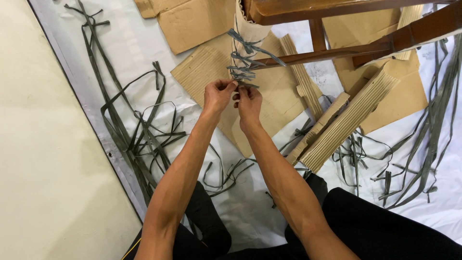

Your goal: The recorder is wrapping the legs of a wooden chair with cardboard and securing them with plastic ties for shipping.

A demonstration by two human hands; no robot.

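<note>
- The left hand (217, 95) pinches a grey-green plastic strap (243, 84) between thumb and fingertips, just below the row of knots.
- The right hand (249, 103) sits close beside it, fingers curled and pinching the same strap end from the other side.
- The strap lies directly above both hands, tied around a cardboard-wrapped chair leg (248, 33) with several knotted ties (243, 60) stacked up it.
- The wooden chair frame (337, 50) extends to the right, its rungs bare.
- Corrugated cardboard pieces (346, 120) lie underneath on a white sheet (130, 43).
- Loose straps (139, 135) are scattered left and right on the sheet.
</note>
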